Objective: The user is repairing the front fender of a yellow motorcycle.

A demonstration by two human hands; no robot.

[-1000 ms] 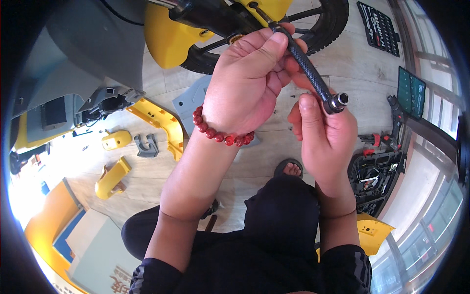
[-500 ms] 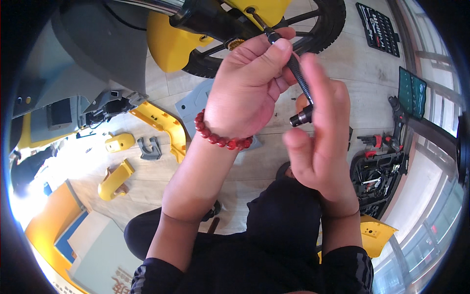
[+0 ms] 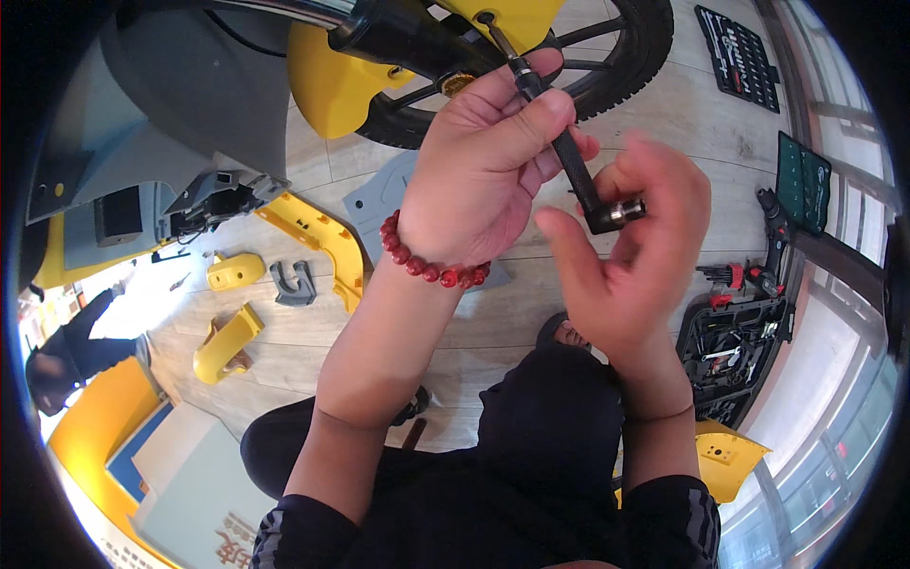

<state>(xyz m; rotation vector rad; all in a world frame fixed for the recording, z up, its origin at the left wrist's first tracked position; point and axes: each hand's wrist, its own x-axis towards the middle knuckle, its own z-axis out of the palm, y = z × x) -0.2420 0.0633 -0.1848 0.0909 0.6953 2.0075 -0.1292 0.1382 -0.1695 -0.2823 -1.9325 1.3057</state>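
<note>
My left hand [image 3: 493, 161] is closed around the knurled shaft of a black right-angle screwdriver [image 3: 572, 156], thumb along its upper side. The slim shank of this tool reaches up to a dark screw hole in the yellow front fender [image 3: 526, 21]; whether the tip is seated I cannot tell. At the lower end, the bent head with a shiny socket points right, toward my right palm. My right hand [image 3: 635, 242] curves around that head, thumb and fingers apart, fingertips smeared by motion; I see no grip on it. Red beads circle my left wrist.
Behind the fender stands a black spoked wheel [image 3: 630, 66]. Yellow panels [image 3: 327, 247] and a grey bracket [image 3: 292, 283] lie on the floor to the left. At right are a socket set [image 3: 737, 59], a green pouch [image 3: 803, 182], a power drill [image 3: 773, 228] and a toolbox [image 3: 730, 356]. Another person [image 3: 71, 356] is at far left.
The screwdriver's bent head has swung from pointing left to pointing right. My right hand has moved right and its fingers have curled. My left hand stays on the shaft.
</note>
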